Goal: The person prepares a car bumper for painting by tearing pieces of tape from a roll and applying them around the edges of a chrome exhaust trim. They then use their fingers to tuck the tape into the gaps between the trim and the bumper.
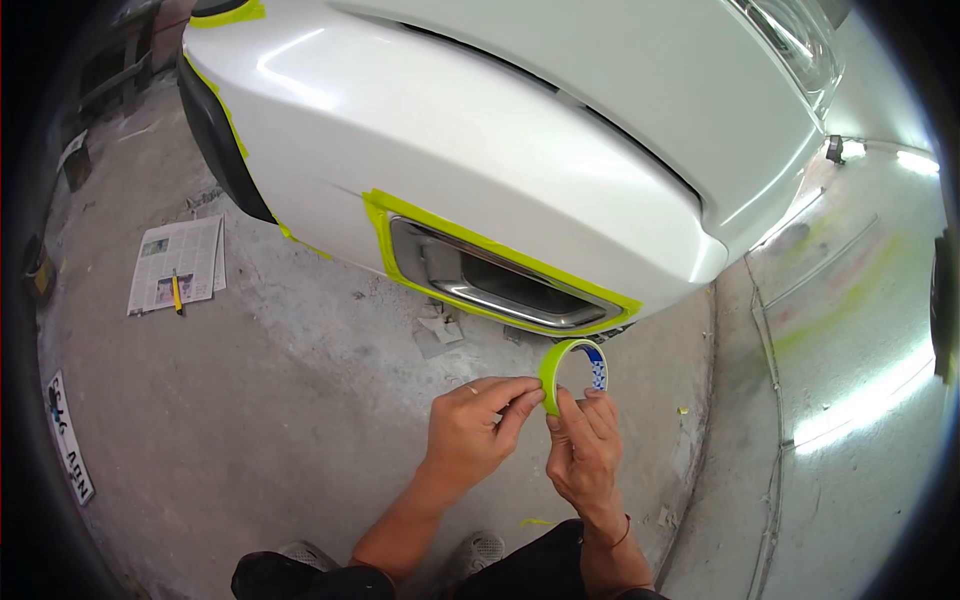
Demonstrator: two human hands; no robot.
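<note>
Right fingers point(572, 415) close around the tape point(549, 372), seemingly steadying it upright while the left fingers point(513, 389) pinch its edge.

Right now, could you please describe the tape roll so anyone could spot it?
Find the white car, then its chrome trim. Below that, the left hand and right hand hold the roll: a lime loop, blue inside, unlike the flat strips around the trim.

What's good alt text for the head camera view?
A person's right hand holds a roll of yellow-green tape while the left hand touches its outer side. Beyond is a white car bumper, with matching tape around its chrome-trimmed opening. On the floor lie a number plate and newspaper with a yellow tool on it.
</note>
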